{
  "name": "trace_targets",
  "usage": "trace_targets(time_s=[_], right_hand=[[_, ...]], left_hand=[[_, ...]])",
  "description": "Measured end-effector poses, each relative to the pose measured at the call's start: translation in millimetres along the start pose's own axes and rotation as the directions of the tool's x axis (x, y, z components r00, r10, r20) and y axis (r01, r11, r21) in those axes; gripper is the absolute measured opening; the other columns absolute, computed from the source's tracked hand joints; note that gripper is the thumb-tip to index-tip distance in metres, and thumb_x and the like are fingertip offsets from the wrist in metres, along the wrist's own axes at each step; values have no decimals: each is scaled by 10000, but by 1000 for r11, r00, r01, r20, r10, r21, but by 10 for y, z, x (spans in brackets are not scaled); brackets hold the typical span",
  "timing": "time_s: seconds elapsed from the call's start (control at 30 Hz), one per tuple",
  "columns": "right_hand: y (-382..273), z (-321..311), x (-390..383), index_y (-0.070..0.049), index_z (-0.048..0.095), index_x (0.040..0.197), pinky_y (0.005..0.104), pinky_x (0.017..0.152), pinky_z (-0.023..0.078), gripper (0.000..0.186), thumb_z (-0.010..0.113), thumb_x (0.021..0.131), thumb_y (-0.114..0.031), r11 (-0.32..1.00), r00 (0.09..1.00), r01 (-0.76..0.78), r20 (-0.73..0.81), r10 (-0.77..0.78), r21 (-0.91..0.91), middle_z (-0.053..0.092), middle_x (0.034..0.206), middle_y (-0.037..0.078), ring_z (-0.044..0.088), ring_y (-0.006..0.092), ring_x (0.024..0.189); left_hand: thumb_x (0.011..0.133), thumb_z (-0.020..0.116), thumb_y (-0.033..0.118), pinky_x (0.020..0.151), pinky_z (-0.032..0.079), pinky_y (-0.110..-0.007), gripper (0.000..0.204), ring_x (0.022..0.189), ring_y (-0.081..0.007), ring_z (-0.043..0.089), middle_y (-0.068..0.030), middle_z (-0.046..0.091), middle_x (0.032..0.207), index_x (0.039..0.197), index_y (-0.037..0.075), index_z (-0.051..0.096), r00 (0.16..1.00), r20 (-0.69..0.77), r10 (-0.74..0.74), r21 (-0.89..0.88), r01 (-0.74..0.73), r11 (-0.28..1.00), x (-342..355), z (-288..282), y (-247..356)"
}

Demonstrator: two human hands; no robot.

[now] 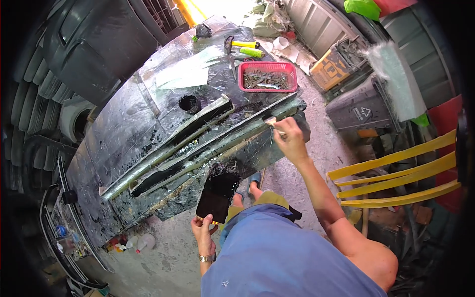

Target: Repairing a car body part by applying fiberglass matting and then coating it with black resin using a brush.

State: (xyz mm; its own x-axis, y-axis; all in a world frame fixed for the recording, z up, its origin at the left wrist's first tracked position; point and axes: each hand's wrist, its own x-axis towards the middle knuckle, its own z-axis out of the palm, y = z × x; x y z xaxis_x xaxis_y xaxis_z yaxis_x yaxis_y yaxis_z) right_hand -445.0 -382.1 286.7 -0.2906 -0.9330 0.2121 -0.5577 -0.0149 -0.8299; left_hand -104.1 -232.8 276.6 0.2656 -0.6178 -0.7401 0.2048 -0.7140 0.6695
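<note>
While the left grip pinches the edge of the black tray, the front long strip slants away rightward on the counter, its far part just beside the nearer right grip, which is clenched around a brush.

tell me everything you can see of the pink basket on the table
The pink basket is rectangular with rounded corners and slotted-looking, apparently plastic walls. It stands upright on the table, near its edge, beyond the right hand, which does not touch it. Inside lie small, brownish, rusty-looking pieces and a silvery tool.
</note>
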Motion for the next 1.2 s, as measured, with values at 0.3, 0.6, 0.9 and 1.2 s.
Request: trace_targets(time_s=[0.3, 0.6, 0.9, 1.2], right_hand=[[-489, 840, -402, -35, 633, 934, 401, 719, 498, 193, 655, 743, -17, 949, 954, 257, 204, -219, -183, 514, 885, 121, 569, 301, 847], [-840, 1406, -616, -51, 622, 897, 398, 710, 490, 172, 647, 728, -30, 928, 914, 347, 270, -303, -133, 500, 873, 118, 555, 299, 829], [-1192, 1868, -836, -48, 621, 888, 371, 688, 486, 152, 663, 741, -43, 920, 857, 391, 364, -365, 0, 485, 846, 101, 569, 271, 815], [-1627, 1389, -671, -56, 685, 987, 304, 697, 484, 237, 662, 755, -10, 915, 821, 187, 455, -345, 357, 578, 885, 106, 592, 234, 764]], left_hand=[[776, 738, 206, 726, 539, -377, 545, 981, -165, 552, -71, 542, 1114, 1170, 54, 393, 998, -59, -28, -68, 24, 997, -16, -371, -130], [770, 743, 201, 756, 529, -392, 530, 991, -169, 547, -67, 539, 1125, 1155, 56, 409, 993, -109, -43, -87, 34, 996, 0, -766, -214], [767, 749, 204, 758, 514, -384, 521, 984, -173, 543, -63, 525, 1115, 1138, 60, 413, 994, -101, -47, -86, 38, 996, -2, -1012, -209], [751, 770, 194, 746, 497, -338, 507, 910, -136, 530, -28, 509, 992, 1099, 62, 427, 997, -77, 4, -71, -9, 997, 51, -1074, -124]])
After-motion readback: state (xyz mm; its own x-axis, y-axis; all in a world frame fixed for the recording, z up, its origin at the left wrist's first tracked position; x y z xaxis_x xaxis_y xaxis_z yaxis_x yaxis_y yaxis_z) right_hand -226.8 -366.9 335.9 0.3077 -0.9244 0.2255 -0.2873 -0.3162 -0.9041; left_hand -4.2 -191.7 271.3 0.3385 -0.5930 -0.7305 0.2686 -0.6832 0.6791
